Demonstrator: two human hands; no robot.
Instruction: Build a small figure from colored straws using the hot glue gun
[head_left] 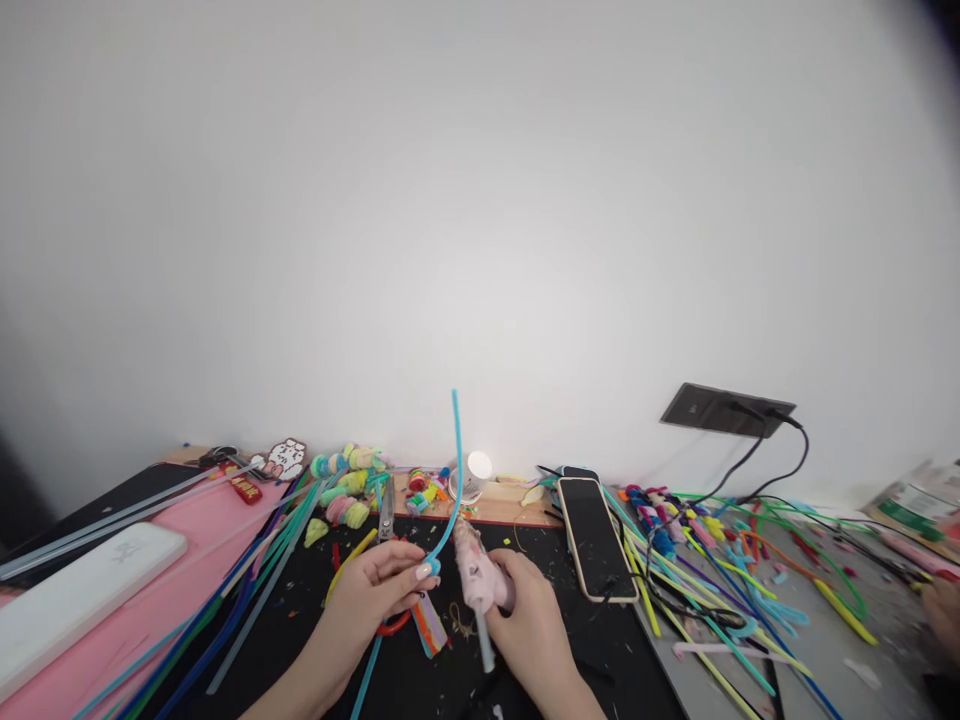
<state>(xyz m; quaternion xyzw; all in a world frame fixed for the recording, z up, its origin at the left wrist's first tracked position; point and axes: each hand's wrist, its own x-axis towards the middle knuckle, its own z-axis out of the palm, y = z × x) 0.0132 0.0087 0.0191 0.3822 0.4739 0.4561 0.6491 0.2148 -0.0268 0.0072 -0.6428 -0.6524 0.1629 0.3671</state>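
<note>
My left hand (390, 585) pinches a blue pipe cleaner (457, 450) near its lower, coiled end; the long free part rises upward against the wall. In my right hand (529, 600) is a pale pink hot glue gun (478, 575), its nozzle pointing away from me and a glue stick (486, 640) sticking out of its back toward me. The nozzle end is close to the pipe cleaner's curve; whether they touch I cannot tell. Scissors (386, 510) with red handles lie just beyond my left hand, partly hidden by it. A striped strip (430, 625) lies below my fingers.
A smartphone (598, 540) lies right of my hands, beside many loose pipe cleaners (712, 640). At left are a white box-like device (90, 600) and a pink sheet (217, 530). Cords run from a wall socket (727, 410). Another person's hand (941, 605) shows at far right.
</note>
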